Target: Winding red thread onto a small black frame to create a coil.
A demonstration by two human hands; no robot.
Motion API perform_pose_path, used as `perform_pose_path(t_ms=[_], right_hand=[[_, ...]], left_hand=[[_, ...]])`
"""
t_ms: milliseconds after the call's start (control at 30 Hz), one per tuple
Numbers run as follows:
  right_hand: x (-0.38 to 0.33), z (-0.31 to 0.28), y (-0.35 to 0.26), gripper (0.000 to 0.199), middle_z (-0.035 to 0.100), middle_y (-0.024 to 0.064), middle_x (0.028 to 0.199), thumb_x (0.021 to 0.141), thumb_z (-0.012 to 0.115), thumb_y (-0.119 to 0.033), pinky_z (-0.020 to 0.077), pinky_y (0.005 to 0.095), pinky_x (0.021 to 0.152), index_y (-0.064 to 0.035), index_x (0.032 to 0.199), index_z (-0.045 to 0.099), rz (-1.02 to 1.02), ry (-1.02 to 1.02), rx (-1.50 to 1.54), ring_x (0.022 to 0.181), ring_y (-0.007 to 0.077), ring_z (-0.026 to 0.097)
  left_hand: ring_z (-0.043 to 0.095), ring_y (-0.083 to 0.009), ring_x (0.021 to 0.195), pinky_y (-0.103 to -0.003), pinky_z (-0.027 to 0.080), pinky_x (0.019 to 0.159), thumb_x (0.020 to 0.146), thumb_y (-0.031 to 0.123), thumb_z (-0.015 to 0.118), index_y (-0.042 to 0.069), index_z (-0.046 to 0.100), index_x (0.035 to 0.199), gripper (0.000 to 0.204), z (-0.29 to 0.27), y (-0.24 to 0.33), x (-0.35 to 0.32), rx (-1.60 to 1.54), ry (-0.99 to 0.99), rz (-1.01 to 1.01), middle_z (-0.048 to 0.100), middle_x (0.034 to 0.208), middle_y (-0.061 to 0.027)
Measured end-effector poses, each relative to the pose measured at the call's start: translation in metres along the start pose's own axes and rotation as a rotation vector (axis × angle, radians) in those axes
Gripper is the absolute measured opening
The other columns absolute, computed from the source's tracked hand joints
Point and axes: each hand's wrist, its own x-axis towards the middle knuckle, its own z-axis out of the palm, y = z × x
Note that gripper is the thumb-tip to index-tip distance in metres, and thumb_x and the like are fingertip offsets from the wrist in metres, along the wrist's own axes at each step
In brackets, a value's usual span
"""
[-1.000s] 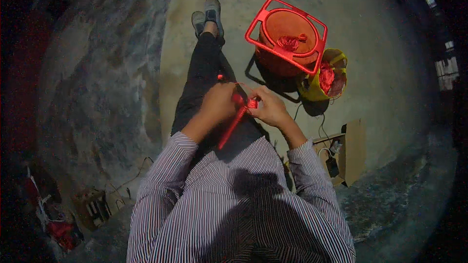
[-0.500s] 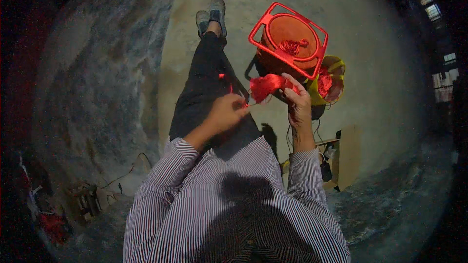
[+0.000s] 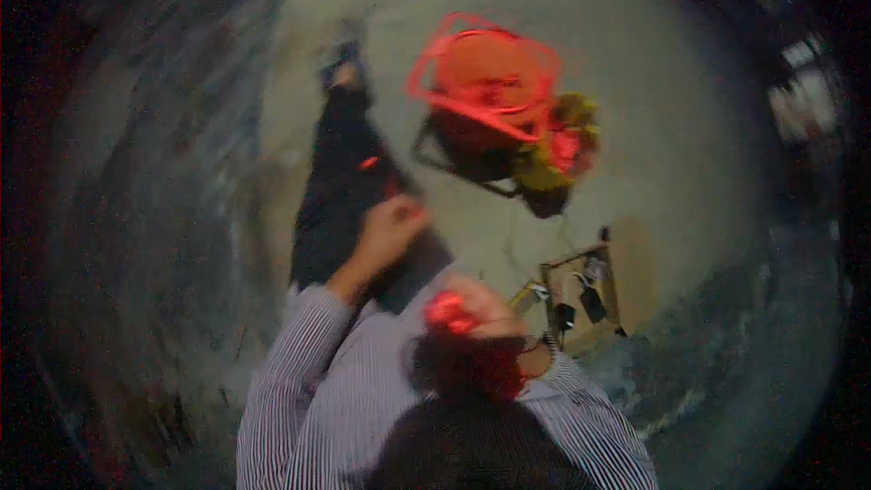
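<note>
My right hand (image 3: 490, 308), blurred by motion, is drawn in close to my chest. Its fingers are closed round a bundle of red thread (image 3: 451, 312), whose lower part falls in dark shadow. Over my dark trousers, my left hand (image 3: 390, 234) has its fingers pinched together. A reddish patch shows at those fingertips, but what they hold is too smeared to name. A small red scrap (image 3: 367, 163) lies on my trouser leg just beyond the left hand.
Ahead to the right stands a stool-like stand with an orange top (image 3: 490, 63) in a red frame, a small red coil (image 3: 497, 91) on it. Beside it hangs a yellow bag (image 3: 542, 172) with red thread (image 3: 564, 150). An open carton (image 3: 633, 277) sits nearer, at the right.
My right hand has come back from beside the stand to my chest with the red thread bundle. My left hand stays over my legs. The whole view has shifted and blurred.
</note>
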Motion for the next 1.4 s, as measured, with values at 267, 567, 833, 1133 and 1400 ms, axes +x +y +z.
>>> perform_pose_path(t_ms=[267, 567, 833, 1133, 1400], right_hand=[[0.002, 0.006, -0.040, 0.046, 0.056, 0.0056, 0.092, 0.067, 0.076, -0.017, 0.0438, 0.0243, 0.068, -0.0041, 0.101, 0.048, -0.265, -0.231, 0.047, 0.076, 0.0110, 0.053], [0.054, -0.097, -0.027, 0.035, 0.062, 0.0122, 0.097, 0.067, 0.069, -0.010, 0.0472, 0.0387, 0.074, -0.0052, 0.100, 0.061, -0.298, 0.063, -1.635, 0.091, 0.0303, 0.059], [0.122, -0.128, 0.047, 0.028, 0.061, 0.0170, 0.089, 0.068, 0.064, -0.010, 0.0474, 0.0446, 0.072, -0.0036, 0.095, 0.063, -0.345, 0.332, -1.378, 0.083, 0.0349, 0.060], [0.113, -0.106, 0.035, 0.037, 0.055, 0.0106, 0.099, 0.061, 0.069, -0.013, 0.0443, 0.0404, 0.082, -0.0021, 0.095, 0.059, -0.710, 0.153, -1.558, 0.096, 0.0315, 0.051], [0.103, -0.103, 0.016, 0.028, 0.059, 0.0063, 0.089, 0.069, 0.065, -0.009, 0.0442, 0.0370, 0.083, -0.0041, 0.096, 0.059, -0.527, 0.229, -1.350, 0.092, 0.0260, 0.054]], left_hand=[[0.059, -0.0212, 0.086, -0.031, 0.045, 0.082, 0.076, 0.011, 0.068, 0.000, 0.053, 0.110, 0.039, 0.003, 0.017, -0.021, 0.443, 0.373, 0.537, 0.061, 0.091, -0.0111], [0.048, -0.0090, 0.056, -0.024, 0.042, 0.050, 0.090, 0.015, 0.053, 0.007, 0.052, 0.093, 0.008, -0.020, -0.002, -0.003, -0.533, 0.064, -0.226, 0.051, 0.069, -0.0009], [0.053, -0.0141, 0.067, -0.027, 0.044, 0.061, 0.090, 0.017, 0.050, 0.002, 0.053, 0.090, 0.015, -0.028, -0.016, 0.013, 0.224, 0.247, 0.034, 0.055, 0.075, -0.0049], [0.054, -0.0135, 0.069, -0.027, 0.044, 0.063, 0.088, 0.014, 0.047, 0.000, 0.055, 0.082, 0.017, -0.035, 0.016, 0.008, -0.156, 0.121, -0.084, 0.056, 0.074, -0.0053], [0.059, -0.0172, 0.067, -0.029, 0.048, 0.061, 0.085, 0.019, 0.050, 0.002, 0.056, 0.084, 0.018, -0.044, -0.017, 0.018, -0.783, -0.169, -0.238, 0.059, 0.076, -0.0053]])
